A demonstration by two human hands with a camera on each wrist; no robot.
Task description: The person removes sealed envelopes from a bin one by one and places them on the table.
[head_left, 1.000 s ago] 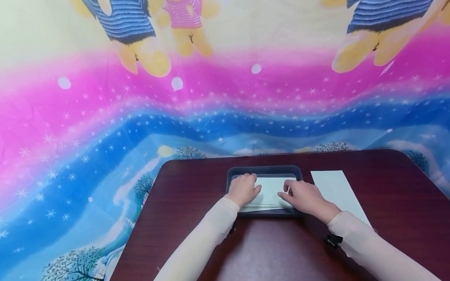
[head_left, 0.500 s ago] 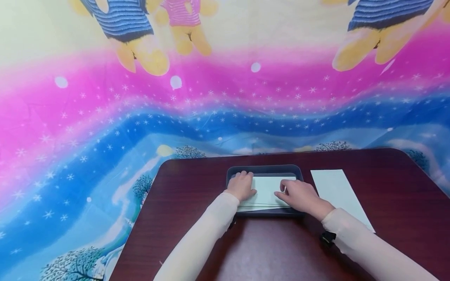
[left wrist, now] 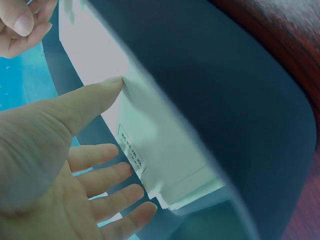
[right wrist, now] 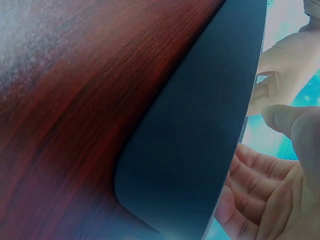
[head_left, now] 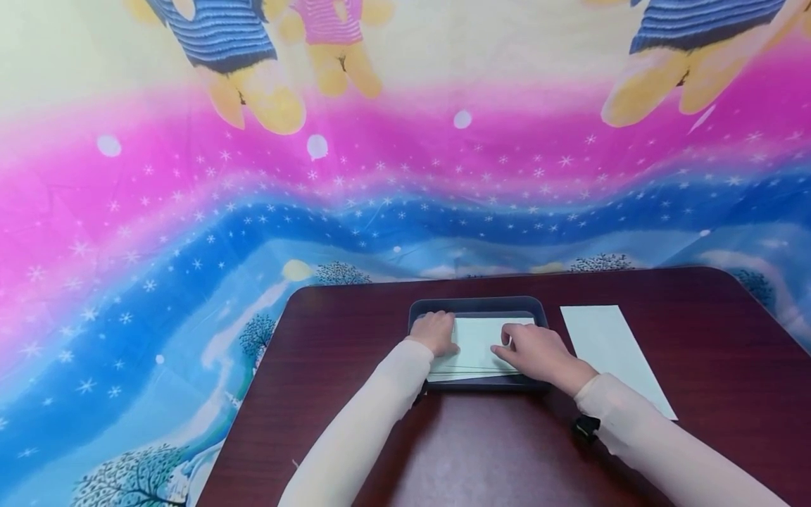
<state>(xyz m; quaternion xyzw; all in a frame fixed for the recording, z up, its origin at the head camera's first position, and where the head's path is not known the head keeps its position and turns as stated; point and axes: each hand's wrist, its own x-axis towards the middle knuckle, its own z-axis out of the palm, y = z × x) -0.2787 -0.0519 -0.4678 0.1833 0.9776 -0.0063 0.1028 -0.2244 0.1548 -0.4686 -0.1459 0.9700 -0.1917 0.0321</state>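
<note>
A dark tray (head_left: pixel 478 386) on the table holds a stack of pale green papers (head_left: pixel 476 338); small print shows near one edge of the papers (left wrist: pixel 155 130) in the left wrist view. The left hand (head_left: pixel 436 334) is over the tray's left end, its thumb touching the top paper and its other fingers extended along the stack's edge. Over the right part of the stack is the right hand (head_left: pixel 538 351), with bent fingers and a gap between thumb and forefinger. The tray wall (right wrist: pixel 185 120) hides some of its fingertips in the right wrist view.
A long pale green paper (head_left: pixel 614 355) lies on the dark red wooden table (head_left: pixel 355 338), to the right of the tray. Behind the table hangs a printed cloth (head_left: pixel 393 169) with snowflakes and bear figures.
Over the stack, the right hand has shifted a little to the left. The left hand has moved slightly leftward, with its thumb still by the papers.
</note>
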